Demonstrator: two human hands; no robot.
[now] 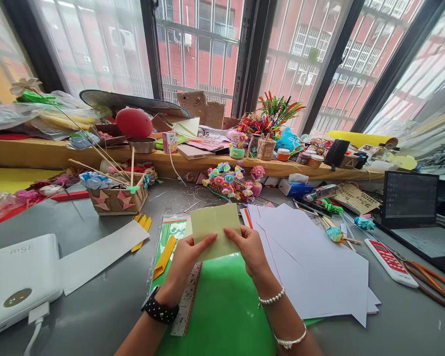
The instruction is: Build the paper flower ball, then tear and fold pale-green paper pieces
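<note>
A pale yellow-green sheet of paper [215,221] is held up in front of me, with a crease or slit showing at its top middle. My left hand [187,259] pinches its lower left part, thumb on the near face. On the lower right part, my right hand [248,247] grips it the same way; the fingers behind the paper are hidden. Below lies a green sheet [229,301] with a glossy surface. A ruler [187,301] rests on it under my left wrist. Left of that hand is a folded yellow paper strip [165,257].
White paper sheets [319,267] are stacked on the right, near a calculator [391,262], scissors [430,282] and a laptop [411,212]. On the left are a white power bank [22,282], a long paper strip [103,257] and a craft basket [118,200]. Small craft flowers [229,180] stand at the back.
</note>
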